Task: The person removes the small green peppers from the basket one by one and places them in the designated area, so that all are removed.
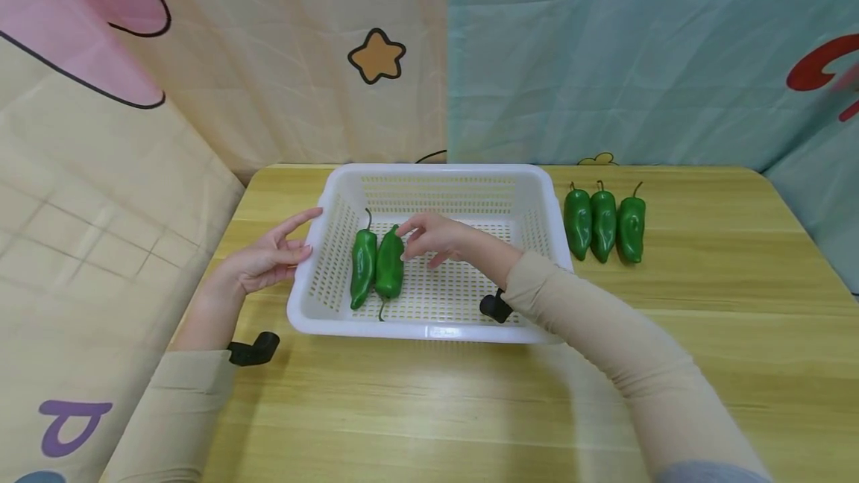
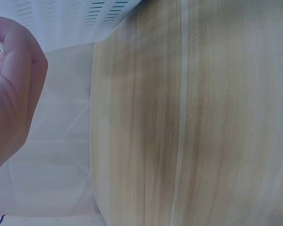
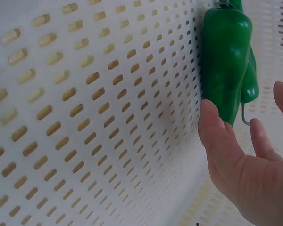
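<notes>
A white perforated plastic basket (image 1: 436,331) stands on the table. Inside, on its left side, two green peppers lie side by side: a left pepper (image 1: 363,267) and a right pepper (image 1: 390,263). My right hand (image 1: 432,237) reaches into the basket, its fingers spread around the upper end of the right pepper; in the right wrist view, thumb and fingers stand apart beside this pepper (image 3: 226,56) and hold nothing. My left hand (image 1: 271,256) touches the basket's left rim with extended index finger and thumb. The left wrist view shows only part of that hand (image 2: 16,89).
Three more green peppers (image 1: 603,226) lie in a row on the wooden table (image 1: 416,408), to the right of the basket. Printed cloth (image 1: 537,58) hangs behind the table and along its sides. Each wrist carries a black camera mount (image 1: 255,349).
</notes>
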The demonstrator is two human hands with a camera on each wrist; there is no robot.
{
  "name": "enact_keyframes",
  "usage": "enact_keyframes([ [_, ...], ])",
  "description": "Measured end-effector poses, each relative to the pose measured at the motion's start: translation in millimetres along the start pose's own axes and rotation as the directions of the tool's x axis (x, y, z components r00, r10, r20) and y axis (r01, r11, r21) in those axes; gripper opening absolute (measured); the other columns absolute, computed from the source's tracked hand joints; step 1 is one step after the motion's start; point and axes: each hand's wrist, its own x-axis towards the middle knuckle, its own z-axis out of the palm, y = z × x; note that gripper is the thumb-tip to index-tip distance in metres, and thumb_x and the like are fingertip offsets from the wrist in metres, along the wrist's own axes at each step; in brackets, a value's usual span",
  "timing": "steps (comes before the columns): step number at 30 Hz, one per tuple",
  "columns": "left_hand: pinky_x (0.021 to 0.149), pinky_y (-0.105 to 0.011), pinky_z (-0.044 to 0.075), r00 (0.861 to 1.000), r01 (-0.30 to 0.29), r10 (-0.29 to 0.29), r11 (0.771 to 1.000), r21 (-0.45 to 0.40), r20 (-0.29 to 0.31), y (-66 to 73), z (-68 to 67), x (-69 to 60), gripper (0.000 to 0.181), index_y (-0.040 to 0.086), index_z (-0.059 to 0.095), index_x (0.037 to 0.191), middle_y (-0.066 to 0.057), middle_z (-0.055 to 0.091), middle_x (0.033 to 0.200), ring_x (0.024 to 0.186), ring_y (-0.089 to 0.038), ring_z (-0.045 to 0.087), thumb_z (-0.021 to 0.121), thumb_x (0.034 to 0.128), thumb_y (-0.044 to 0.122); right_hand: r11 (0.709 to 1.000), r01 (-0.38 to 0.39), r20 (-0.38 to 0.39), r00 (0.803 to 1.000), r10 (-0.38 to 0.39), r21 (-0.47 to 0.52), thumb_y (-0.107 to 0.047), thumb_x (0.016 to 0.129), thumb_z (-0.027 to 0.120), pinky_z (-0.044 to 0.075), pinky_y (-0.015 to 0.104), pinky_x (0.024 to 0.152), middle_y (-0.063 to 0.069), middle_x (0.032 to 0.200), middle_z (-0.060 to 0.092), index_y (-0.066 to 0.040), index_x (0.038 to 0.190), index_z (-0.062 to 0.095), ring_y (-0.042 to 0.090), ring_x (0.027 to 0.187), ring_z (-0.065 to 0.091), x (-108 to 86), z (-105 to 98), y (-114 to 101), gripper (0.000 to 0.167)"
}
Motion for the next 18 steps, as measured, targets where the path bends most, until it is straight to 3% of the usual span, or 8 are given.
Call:
enact_keyframes([
  [5,0.081,-0.041,0.053,0.999,0.009,-0.010,1.000,-0.010,-0.037,-0.7,1.4,-0.1,0.056,0.029,0.035,0.136,-0.013,0.063,0.110,0.099,-0.026,0.063,0.048,0.0936,-0.005,0.999,-0.043,-0.036,0.998,0.043,-0.016,0.000,0.081,0.068,0.053,0.041,0.075,0.013,0.120,0.048,-0.010,0.129,0.049,0.025,0.102,0.049,11.6,4.6,3.9,0.053],
  [10,0.080,-0.040,0.053,0.999,0.007,-0.007,1.000,-0.004,-0.034,0.5,2.5,-0.8,0.055,0.029,0.035,0.135,-0.013,0.063,0.108,0.098,-0.026,0.063,0.046,0.0944,-0.006,0.998,-0.055,-0.056,0.997,0.055,-0.005,0.000,0.080,0.069,0.053,0.042,0.072,0.015,0.123,0.046,-0.012,0.132,0.046,0.026,0.103,0.049,17.0,6.2,4.4,0.058],
  [18,0.080,-0.040,0.053,0.999,0.013,-0.013,1.000,0.001,-0.035,-0.1,1.1,0.6,0.056,0.028,0.033,0.137,-0.013,0.062,0.109,0.099,-0.026,0.062,0.047,0.0941,-0.005,0.998,-0.031,-0.038,0.999,0.029,-0.046,0.001,0.077,0.072,0.050,0.037,0.064,0.017,0.127,0.046,-0.014,0.134,0.045,0.022,0.093,0.050,20.8,12.1,4.0,0.065],
])
